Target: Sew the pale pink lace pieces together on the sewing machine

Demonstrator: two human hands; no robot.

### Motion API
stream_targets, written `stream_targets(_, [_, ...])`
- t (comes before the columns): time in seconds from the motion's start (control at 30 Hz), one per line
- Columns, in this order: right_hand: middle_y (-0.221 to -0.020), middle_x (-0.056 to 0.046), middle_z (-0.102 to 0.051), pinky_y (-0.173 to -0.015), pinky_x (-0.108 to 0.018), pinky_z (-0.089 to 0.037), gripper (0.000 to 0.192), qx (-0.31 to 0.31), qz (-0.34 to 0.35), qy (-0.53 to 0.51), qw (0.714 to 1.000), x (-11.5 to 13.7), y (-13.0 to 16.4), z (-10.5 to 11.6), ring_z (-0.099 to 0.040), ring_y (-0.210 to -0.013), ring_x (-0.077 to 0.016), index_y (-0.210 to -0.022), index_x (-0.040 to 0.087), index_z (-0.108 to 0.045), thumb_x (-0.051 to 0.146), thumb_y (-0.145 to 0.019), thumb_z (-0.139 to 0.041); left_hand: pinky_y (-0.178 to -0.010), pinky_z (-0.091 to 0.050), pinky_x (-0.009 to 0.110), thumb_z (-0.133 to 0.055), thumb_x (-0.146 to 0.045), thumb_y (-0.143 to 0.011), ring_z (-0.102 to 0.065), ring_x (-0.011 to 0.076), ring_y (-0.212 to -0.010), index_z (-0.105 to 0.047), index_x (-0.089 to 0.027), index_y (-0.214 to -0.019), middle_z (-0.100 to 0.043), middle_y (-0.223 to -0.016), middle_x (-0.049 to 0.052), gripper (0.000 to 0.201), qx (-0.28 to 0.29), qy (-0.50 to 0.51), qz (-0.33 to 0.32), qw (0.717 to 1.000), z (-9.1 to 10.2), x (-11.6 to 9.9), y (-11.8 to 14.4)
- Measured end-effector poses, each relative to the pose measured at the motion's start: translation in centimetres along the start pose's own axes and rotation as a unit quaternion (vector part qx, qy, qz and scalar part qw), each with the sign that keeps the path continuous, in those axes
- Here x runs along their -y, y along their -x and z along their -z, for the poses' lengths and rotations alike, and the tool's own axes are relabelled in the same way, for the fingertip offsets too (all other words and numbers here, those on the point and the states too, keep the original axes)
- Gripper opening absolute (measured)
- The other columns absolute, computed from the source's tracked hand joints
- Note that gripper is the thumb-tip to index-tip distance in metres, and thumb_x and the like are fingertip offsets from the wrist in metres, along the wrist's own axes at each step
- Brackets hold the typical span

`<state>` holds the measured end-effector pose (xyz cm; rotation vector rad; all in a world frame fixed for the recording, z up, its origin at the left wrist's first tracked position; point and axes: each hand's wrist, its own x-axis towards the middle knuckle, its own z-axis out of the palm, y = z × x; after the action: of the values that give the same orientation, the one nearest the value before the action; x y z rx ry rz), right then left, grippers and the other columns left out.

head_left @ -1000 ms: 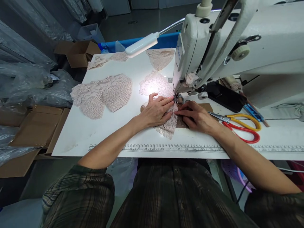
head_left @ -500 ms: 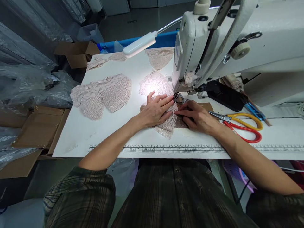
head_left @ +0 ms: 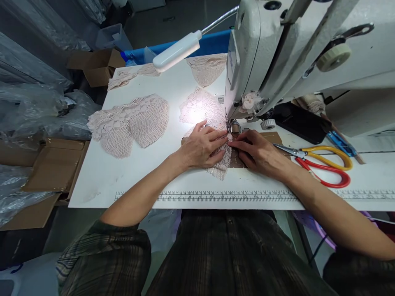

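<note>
- Two hands work at the presser foot (head_left: pixel 233 128) of the white sewing machine (head_left: pixel 277 53); both lie on one lace piece (head_left: pixel 221 162).
- Our left hand (head_left: pixel 202 146) lies flat w/ fingers spread, palm pressing the lace onto the table (head_left: pixel 105 176), fingertips just left of the foot.
- Our right hand (head_left: pixel 257 152) lies palm down, fingers together & pointing left, tips touching the lace edge just in front of the foot; can't tell if it pinches anything.
- Lace piece sits under both hands, its far end at the foot, near end hanging toward the ruler strip (head_left: pixel 228 195) on the table's front edge; a brown patch (head_left: pixel 274 137) shows beneath it on the right.
- Scissors (head_left: pixel 321 164) w/ red & yellow handles lie right of the right hand, near but apart.
- Lamp (head_left: pixel 177 51) lights more lace (head_left: pixel 199 107) behind the left hand.
- Stack of lace pieces (head_left: pixel 129 123) lies well to the left, others at the far edge (head_left: pixel 208 68).
</note>
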<state>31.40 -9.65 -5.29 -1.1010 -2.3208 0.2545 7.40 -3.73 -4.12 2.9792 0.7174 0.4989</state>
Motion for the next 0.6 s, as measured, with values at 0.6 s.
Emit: stream_targets(0.6, [-0.100, -0.016, -0.059, -0.084, -0.051, -0.055, 0.039, 0.020, -0.032, 0.052, 0.998, -0.4, -1.1, -0.6, -0.055, -0.090, -0.0296, -0.128, 0.016, -0.063, 0.027, -0.102, -0.036, -0.103, -0.044, 0.054, -0.044, -0.042, -0.103, -0.060, 0.0287, -0.118, -0.062, -0.025, -0.134, -0.058, -0.150, 0.008, 0.040, 0.017, 0.028, 0.083, 0.996, -0.3, 0.8, -0.8])
